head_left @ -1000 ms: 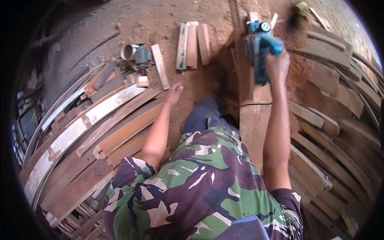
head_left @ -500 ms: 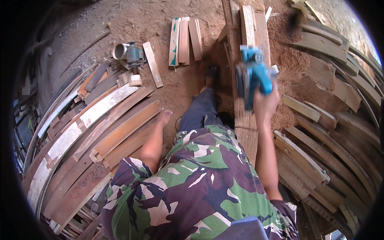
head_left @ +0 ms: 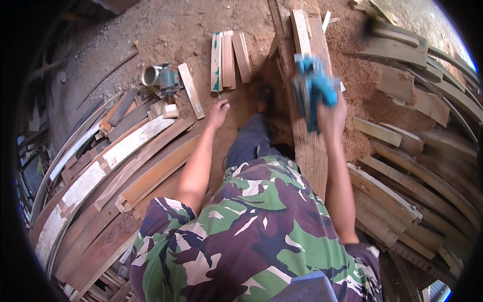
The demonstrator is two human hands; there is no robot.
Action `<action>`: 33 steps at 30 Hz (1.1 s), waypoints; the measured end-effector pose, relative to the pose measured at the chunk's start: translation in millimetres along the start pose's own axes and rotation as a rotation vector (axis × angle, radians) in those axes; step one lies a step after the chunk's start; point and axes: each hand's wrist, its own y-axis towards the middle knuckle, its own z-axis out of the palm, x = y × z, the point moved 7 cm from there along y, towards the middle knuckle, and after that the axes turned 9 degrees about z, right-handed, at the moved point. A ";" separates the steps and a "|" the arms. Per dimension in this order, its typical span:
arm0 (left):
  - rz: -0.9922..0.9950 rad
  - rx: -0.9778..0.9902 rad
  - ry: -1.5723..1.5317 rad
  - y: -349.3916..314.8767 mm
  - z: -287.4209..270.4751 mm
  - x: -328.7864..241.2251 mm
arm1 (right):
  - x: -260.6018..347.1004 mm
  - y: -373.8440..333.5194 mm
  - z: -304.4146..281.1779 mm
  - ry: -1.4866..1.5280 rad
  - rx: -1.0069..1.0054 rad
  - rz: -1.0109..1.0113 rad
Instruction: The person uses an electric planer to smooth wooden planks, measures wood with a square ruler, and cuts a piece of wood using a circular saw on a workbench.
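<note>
My right hand point(head_left: 332, 113) is closed around the handle of a teal electric hand planer point(head_left: 314, 90), blurred by motion. The planer is over a long, thick wooden beam point(head_left: 310, 156) used as a bench. Beyond it a pale, narrow wood strip point(head_left: 301, 32) lies along the beam. My left hand point(head_left: 218, 113) hangs over the dirt floor with its fingers curled in; whether a small thing is between them is too small to make out. Just ahead of that hand are several cut wood strips point(head_left: 228, 60), one with green paint on its edge.
A teal power tool with a round metal opening point(head_left: 166, 78) stands at left near a loose board point(head_left: 191, 90). Stacked planks point(head_left: 126, 138) fill the left side. More boards point(head_left: 387, 196) lie at right, beside heaps of wood shavings point(head_left: 357, 75).
My left hand has moved forward and slightly right, toward the cut strips. My right hand still grips the planer, which has shifted slightly left and forward in view.
</note>
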 end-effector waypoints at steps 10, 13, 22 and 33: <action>-0.381 0.274 0.156 -103.8 29.3 126.7 | -56.3 -113.9 -37.4 -0.071 0.021 0.240; -0.432 0.269 0.132 -126.9 19.6 154.7 | -24.2 -67.4 -20.8 -0.061 -0.010 0.199; -0.409 0.147 0.048 -62.0 7.5 70.6 | 88.2 169.3 53.7 -0.180 -0.102 -0.007; 0.097 -0.040 0.063 54.3 -5.5 -51.1 | 89.5 218.9 68.1 -0.177 -0.073 -0.037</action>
